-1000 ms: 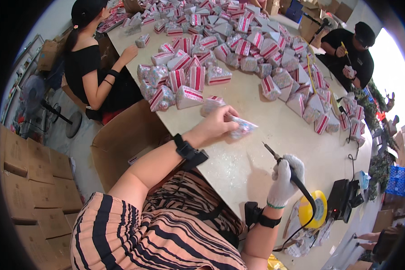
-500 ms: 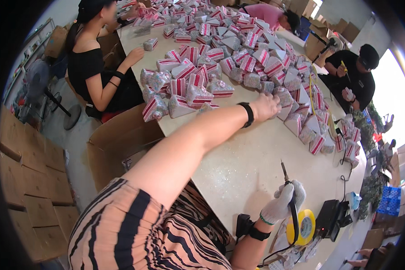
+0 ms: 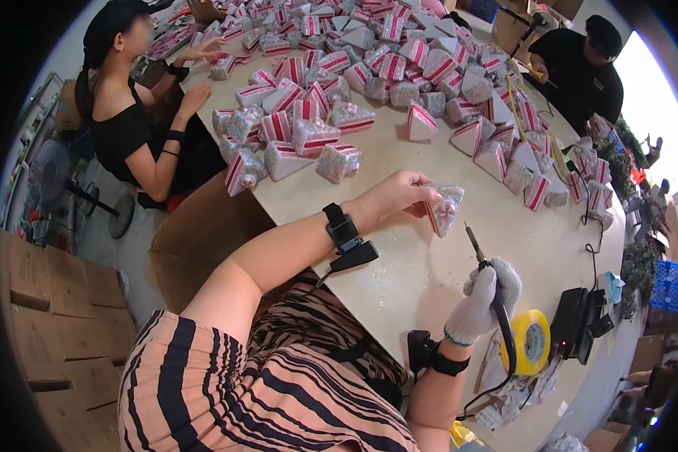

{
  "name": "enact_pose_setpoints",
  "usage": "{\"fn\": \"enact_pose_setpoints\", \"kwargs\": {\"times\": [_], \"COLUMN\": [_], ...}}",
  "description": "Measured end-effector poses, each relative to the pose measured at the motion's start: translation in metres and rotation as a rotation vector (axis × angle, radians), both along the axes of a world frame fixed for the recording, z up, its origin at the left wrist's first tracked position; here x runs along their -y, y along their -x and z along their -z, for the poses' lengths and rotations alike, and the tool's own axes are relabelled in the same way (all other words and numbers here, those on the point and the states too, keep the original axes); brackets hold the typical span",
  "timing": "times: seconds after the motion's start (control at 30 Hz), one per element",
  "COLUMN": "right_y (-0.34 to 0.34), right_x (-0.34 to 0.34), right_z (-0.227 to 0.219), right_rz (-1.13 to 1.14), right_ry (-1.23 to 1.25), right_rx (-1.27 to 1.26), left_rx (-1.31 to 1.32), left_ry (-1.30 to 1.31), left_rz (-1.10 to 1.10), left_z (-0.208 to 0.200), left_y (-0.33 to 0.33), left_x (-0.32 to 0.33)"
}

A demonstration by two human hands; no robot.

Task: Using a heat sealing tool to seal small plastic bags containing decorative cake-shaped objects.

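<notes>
My bare left hand [image 3: 399, 200] is closed on a small wedge-shaped fake cake slice [image 3: 446, 208], held above the table between thumb and fingers. Its glittery, speckled top faces my right side. In a white glove, my right hand [image 3: 487, 292] grips a soldering iron [image 3: 473, 245]. The iron's bare metal tip points up and away, a short gap from the slice. A black cord runs down from the handle past my wrist. One more pink, red and white slice [image 3: 421, 123] stands alone beyond my left hand.
A large heap of similar slices [image 3: 399, 53] covers the far table [image 3: 384, 282]. Right of my glove lie a yellow tape roll [image 3: 531, 343] and a black box-shaped device [image 3: 576, 324]. Co-workers sit at the left [image 3: 139, 128] and far right [image 3: 580, 71]. Cartons [image 3: 71, 316] stand at left.
My left hand has drawn back from the heap toward me, now with a cake slice in its fingers. The soldering iron stays upright in my right hand. The view has shifted slightly.
</notes>
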State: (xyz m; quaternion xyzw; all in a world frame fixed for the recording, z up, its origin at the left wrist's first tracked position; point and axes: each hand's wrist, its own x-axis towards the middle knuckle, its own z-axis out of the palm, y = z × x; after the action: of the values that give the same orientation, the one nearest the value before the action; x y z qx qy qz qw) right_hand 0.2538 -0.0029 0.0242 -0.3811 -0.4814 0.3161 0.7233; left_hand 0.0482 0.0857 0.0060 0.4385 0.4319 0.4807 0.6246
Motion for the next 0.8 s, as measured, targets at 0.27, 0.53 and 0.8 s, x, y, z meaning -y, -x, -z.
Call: {"fn": "enact_pose_setpoints", "kwargs": {"times": [0.27, 0.53, 0.8], "right_y": [0.001, 0.003, 0.006], "right_x": [0.0, -0.003, -0.004], "right_z": [0.003, 0.004, 0.005], "right_rz": [-0.08, -0.035, -0.036], "right_ry": [0.093, 0.085, 0.084], "right_rx": [0.116, 0.196, 0.217], "left_rx": [0.123, 0.104, 0.025], "left_ry": [0.043, 0.049, -0.02], "left_rz": [-0.047, -0.078, -0.13], "left_z": [0.016, 0.015, 0.021], "left_y": [-0.01, -0.011, -0.012], "left_x": [0.013, 0.02, 0.02]}}
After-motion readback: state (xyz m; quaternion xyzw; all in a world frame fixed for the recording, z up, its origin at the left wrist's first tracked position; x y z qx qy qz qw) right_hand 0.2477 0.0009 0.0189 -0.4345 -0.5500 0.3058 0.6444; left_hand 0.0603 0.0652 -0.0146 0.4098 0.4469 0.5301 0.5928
